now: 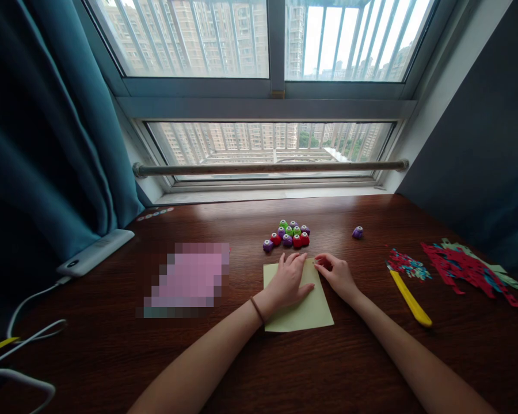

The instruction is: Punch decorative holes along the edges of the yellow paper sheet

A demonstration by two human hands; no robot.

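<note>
A pale yellow-green sheet of paper lies on the brown wooden table in front of me. My left hand rests palm down across it, fingers stretched out toward its far edge. At the sheet's far right corner, the thumb and forefinger of my right hand are pinched together on the paper. The corner itself is mostly hidden by those fingertips. Just beyond the paper sits a cluster of small purple, red and green round pieces, each with a white eye-like spot.
One purple piece stands apart to the right. A yellow-handled knife lies by small paper scraps and red strips. Leftward are a blurred pink patch, a white device and its cable.
</note>
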